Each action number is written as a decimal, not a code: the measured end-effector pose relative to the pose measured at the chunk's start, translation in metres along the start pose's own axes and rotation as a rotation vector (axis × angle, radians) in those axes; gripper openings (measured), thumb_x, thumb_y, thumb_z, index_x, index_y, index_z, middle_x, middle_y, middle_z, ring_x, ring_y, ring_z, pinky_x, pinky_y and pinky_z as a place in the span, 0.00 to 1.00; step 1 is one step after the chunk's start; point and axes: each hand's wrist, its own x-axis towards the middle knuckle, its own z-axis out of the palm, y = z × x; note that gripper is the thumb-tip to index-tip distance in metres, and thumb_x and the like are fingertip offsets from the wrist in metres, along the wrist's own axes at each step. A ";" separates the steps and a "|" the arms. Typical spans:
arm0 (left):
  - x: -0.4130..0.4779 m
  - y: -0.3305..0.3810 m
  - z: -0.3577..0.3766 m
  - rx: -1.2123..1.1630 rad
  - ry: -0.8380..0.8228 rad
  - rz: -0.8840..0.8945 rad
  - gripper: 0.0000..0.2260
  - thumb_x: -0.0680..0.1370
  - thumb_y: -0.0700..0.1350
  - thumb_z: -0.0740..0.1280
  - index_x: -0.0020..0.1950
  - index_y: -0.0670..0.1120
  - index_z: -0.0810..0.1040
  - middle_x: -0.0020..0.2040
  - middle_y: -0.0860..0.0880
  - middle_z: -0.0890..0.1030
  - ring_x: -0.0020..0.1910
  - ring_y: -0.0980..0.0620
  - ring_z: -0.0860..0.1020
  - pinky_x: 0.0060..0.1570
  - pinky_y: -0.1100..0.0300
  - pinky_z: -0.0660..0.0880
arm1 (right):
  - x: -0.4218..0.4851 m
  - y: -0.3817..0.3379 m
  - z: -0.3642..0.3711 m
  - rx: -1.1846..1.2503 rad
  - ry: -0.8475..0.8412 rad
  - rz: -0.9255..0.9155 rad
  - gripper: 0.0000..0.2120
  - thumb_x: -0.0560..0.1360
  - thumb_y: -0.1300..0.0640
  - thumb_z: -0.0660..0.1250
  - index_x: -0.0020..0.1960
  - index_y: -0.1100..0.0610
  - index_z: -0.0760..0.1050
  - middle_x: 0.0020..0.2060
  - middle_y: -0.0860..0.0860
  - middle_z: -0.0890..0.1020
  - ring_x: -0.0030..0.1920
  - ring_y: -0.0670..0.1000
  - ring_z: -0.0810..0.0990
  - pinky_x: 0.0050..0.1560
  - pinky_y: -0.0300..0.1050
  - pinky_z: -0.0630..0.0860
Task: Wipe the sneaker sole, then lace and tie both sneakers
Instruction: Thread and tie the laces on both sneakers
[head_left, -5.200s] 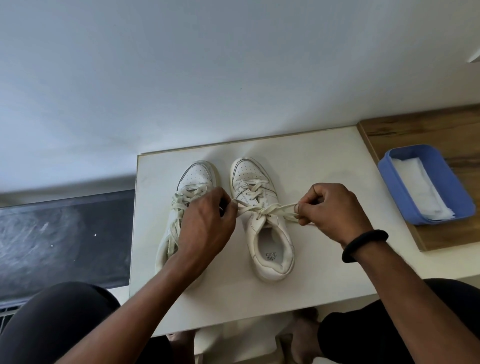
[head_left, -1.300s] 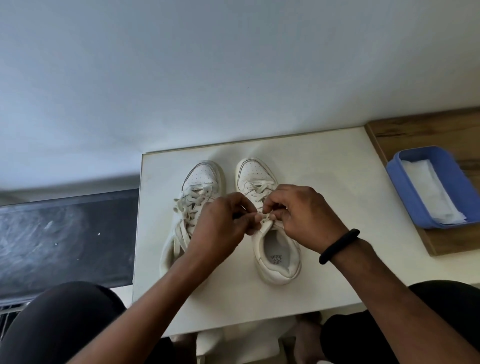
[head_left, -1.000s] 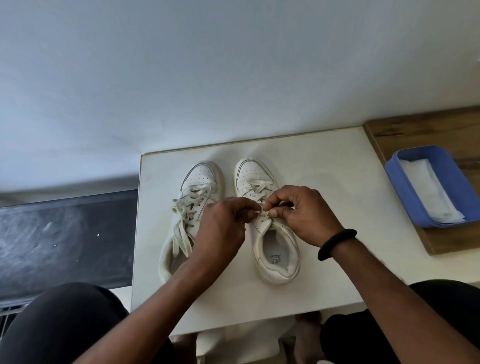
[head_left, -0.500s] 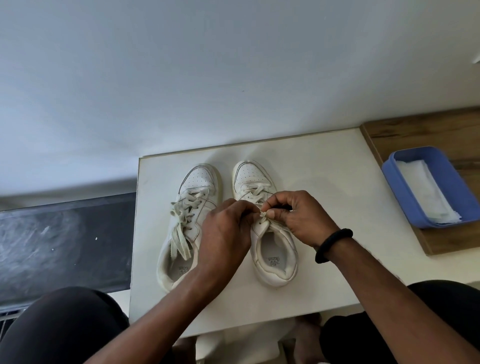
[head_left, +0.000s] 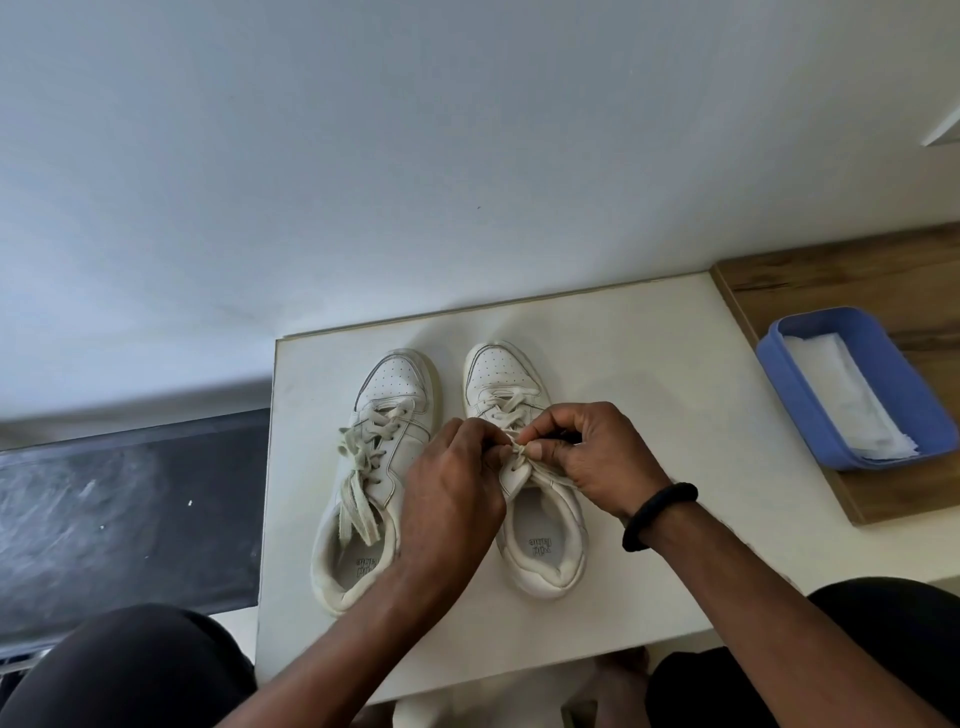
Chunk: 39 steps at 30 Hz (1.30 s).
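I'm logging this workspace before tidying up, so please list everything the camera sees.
table: 1, white, centre
left sneaker: 1, white, on table, lace ends loose
right sneaker: 1, white, beside left sneaker
lace: 1, off-white, at right sneaker's tongue
wooden surface: 1, brown, right of table
tray: 1, blue, on wooden surface
wipes: count unclear, white, inside tray
dark surface: 1, black-grey, left of table
wristband: 1, black, right wrist
left hand: 1, pinches lace
right hand: 1, pinches lace
legs: 2, dark trousers, bottom corners
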 end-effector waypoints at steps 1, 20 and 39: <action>0.000 0.001 0.000 0.002 -0.006 -0.015 0.02 0.78 0.41 0.72 0.49 0.46 0.82 0.46 0.51 0.83 0.43 0.49 0.81 0.40 0.53 0.76 | 0.000 0.000 0.002 0.010 0.012 -0.001 0.10 0.71 0.64 0.77 0.40 0.49 0.85 0.39 0.45 0.87 0.45 0.43 0.85 0.54 0.46 0.82; 0.006 -0.003 0.002 -0.023 -0.073 -0.131 0.03 0.80 0.46 0.72 0.52 0.47 0.83 0.48 0.50 0.80 0.47 0.48 0.79 0.45 0.52 0.76 | -0.004 -0.003 0.010 -0.146 0.094 -0.098 0.08 0.71 0.65 0.75 0.41 0.52 0.83 0.37 0.44 0.85 0.41 0.38 0.82 0.41 0.25 0.72; 0.019 -0.014 -0.012 -0.206 -0.158 -0.018 0.09 0.74 0.34 0.76 0.41 0.50 0.86 0.39 0.58 0.84 0.44 0.63 0.81 0.41 0.77 0.70 | -0.007 -0.003 0.012 -0.013 0.152 -0.017 0.09 0.71 0.64 0.76 0.38 0.50 0.84 0.34 0.44 0.85 0.37 0.40 0.83 0.41 0.33 0.77</action>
